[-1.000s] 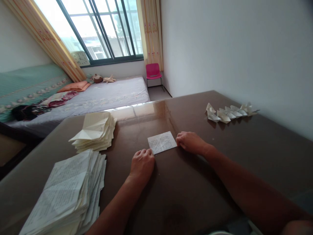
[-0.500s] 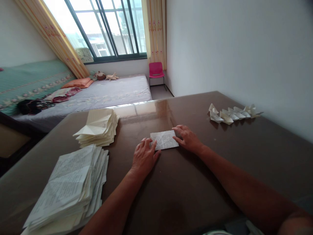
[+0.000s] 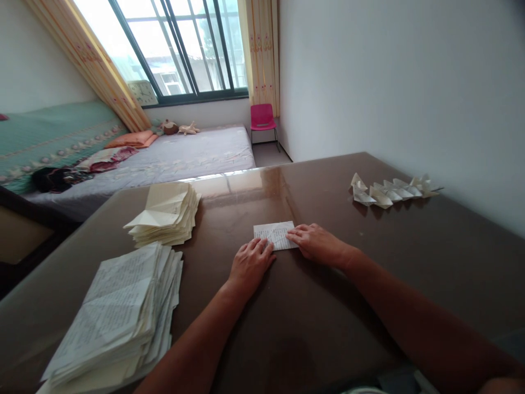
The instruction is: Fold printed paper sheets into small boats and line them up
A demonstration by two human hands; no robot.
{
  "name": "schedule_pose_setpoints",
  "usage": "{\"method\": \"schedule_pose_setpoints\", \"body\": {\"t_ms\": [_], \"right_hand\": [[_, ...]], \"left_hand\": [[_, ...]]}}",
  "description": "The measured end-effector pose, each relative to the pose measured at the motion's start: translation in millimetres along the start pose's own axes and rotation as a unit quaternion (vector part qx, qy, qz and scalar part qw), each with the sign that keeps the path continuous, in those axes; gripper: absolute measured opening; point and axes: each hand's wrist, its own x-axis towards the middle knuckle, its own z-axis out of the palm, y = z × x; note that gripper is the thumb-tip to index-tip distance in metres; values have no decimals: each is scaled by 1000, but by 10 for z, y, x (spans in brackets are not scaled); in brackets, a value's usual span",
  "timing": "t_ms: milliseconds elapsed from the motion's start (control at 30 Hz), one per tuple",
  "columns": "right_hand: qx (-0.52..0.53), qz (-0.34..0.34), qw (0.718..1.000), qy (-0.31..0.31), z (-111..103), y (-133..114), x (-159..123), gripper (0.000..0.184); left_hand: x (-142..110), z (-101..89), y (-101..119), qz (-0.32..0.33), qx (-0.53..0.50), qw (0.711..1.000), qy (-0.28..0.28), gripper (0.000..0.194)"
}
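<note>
Centrally, a small white rectangular sheet of printed paper [image 3: 275,229] lies flat on a glossy dark-brown tabletop [image 3: 320,317], between the hands. At left stand two loose paper piles: a cream-coloured stack of creased sheets [image 3: 164,208] at the far side and, nearer, a taller-looking stack of white printed sheets [image 3: 117,301] with uneven edges. The nearer stack occupies the area just beside the left forearm. At far right, near a plain white wall [image 3: 389,82], a row of small folded white and cream paper pieces [image 3: 388,192] stands well apart from the right hand [image 3: 316,242]. Beyond the table are a bed with a pale lilac sheet [image 3: 197,150] and a bright pink chair with metal legs [image 3: 262,117], below a dark-framed sliding window [image 3: 180,49]. Both forearms extend forward from the near edge and converge on the sheet. The left hand [image 3: 251,262] is palm down and unclenched, fingers spread slightly over the sheet's near left corner. The right hand is likewise unclenched, extended fingertips resting on the right edge; its thumb is hidden.
</note>
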Motion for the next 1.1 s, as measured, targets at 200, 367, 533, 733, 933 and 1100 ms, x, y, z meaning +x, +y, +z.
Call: {"method": "schedule_pose_setpoints", "body": {"t_ms": [200,367,533,733,933,1100], "right_hand": [[37,15,999,24,-38,0,14,51],[-25,36,999,2,-26,-88,50,30],[-61,12,998,21,-39,-111,62,19],[-35,-48,994,93,-163,-219,38,20],[47,-93,993,61,-166,-181,2,34],[170,-83,982,13,-82,128,5,21]], "left_hand": [[73,-57,42,20,27,999,-27,27],[62,-43,40,11,5,1000,-15,24],[62,10,24,-9,-20,999,32,33],[73,-45,49,-7,-25,999,26,30],[72,-11,-17,-24,-90,995,19,28],[75,21,-91,7,-117,993,19,26]]}}
